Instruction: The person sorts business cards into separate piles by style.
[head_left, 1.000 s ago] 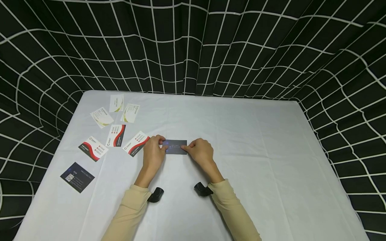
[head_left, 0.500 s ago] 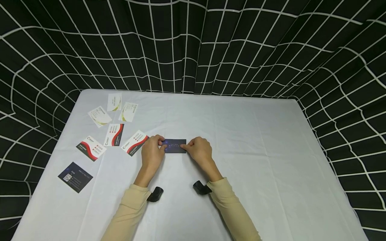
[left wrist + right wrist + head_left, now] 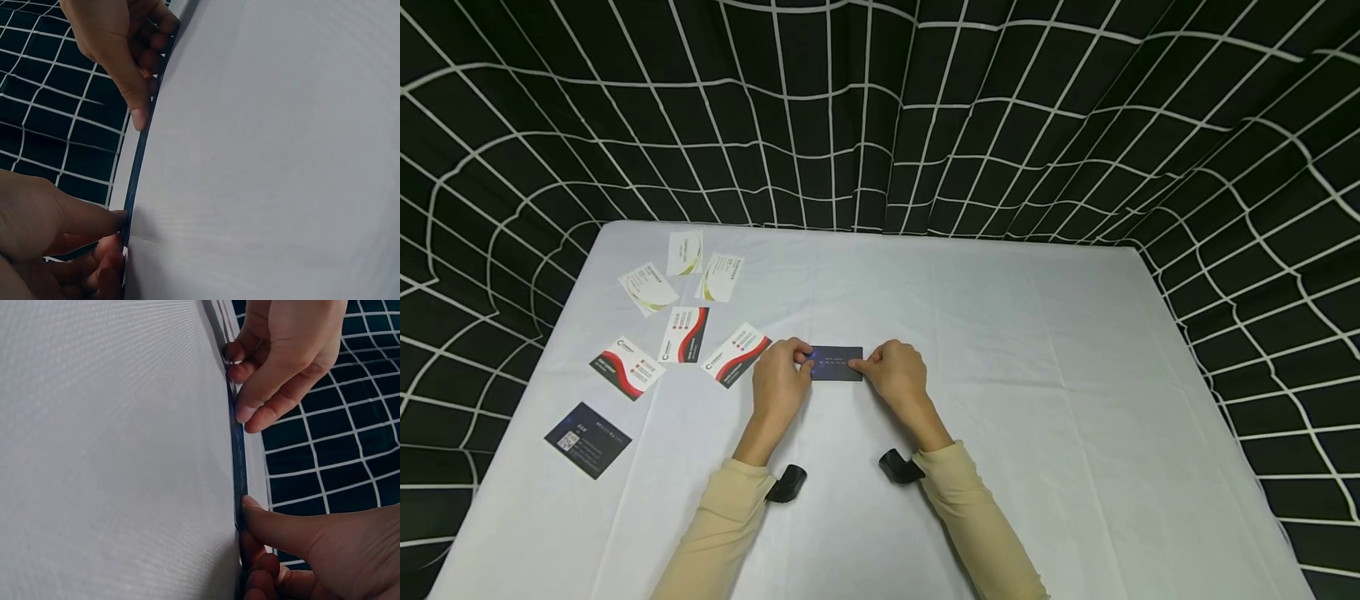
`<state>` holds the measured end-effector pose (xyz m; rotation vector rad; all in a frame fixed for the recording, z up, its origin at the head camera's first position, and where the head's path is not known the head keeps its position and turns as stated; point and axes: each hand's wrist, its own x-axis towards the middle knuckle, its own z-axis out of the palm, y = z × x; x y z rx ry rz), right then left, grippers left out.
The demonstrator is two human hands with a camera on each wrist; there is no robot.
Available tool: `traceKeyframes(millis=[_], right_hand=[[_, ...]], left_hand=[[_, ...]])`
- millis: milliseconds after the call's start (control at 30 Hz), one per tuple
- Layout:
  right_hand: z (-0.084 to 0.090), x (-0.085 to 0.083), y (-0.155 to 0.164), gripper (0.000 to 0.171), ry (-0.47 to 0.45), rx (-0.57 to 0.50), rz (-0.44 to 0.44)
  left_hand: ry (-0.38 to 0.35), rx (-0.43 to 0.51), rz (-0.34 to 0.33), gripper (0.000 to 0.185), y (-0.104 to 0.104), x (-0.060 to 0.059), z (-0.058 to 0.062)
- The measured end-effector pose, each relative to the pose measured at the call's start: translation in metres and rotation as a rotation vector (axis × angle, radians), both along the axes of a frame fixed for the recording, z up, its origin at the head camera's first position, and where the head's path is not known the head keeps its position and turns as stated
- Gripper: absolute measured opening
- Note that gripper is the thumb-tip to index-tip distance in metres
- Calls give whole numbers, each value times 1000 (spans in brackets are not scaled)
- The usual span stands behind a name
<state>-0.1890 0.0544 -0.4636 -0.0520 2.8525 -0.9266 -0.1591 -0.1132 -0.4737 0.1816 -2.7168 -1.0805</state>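
A dark blue card (image 3: 837, 365) lies flat on the white table (image 3: 1015, 350), near its middle. My left hand (image 3: 802, 362) pinches the card's left end, thumb on top. My right hand (image 3: 860, 366) pinches the right end the same way. In the left wrist view the card (image 3: 134, 181) shows edge-on, with the left hand (image 3: 117, 232) at its near end and the right hand's fingers (image 3: 139, 115) at the far end. The right wrist view shows the card's edge (image 3: 238, 456), with the right hand (image 3: 245, 520) gripping its near end.
Several business cards lie scattered at the table's left: white and green ones (image 3: 686, 253), red and black ones (image 3: 737, 355), and a dark one (image 3: 587, 429) near the front left edge. A black curtain with a white grid (image 3: 880, 117) surrounds the table.
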Motion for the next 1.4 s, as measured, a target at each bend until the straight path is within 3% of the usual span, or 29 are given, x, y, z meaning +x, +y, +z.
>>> traceKeyframes(millis=[300, 500, 667, 900, 1033, 1133, 1267, 1400], right_hand=[[0, 1, 1, 34, 22, 19, 14], [-2, 3, 1, 33, 38, -10, 51], [4, 8, -3, 33, 87, -22, 70], [21, 17, -40, 31, 174, -17, 206], [27, 25, -70, 27, 194, 35, 274], [28, 34, -94, 23, 268, 101, 324], [25, 52, -127, 22, 339, 164, 398], [21, 68, -160, 28, 310, 214, 485]], left_hand=[[-5, 8, -13, 9, 0, 0, 1], [14, 90, -33, 10, -9, 1, -1], [38, 151, -58, 11, -23, 8, 3], [58, 98, 35, 9, -64, 31, 14], [95, 26, 100, 12, -95, 46, 18], [92, -17, 159, 18, -121, 59, 23], [-4, -59, 209, 29, -158, 81, 29], [-128, -133, 195, 45, -191, 100, 27]])
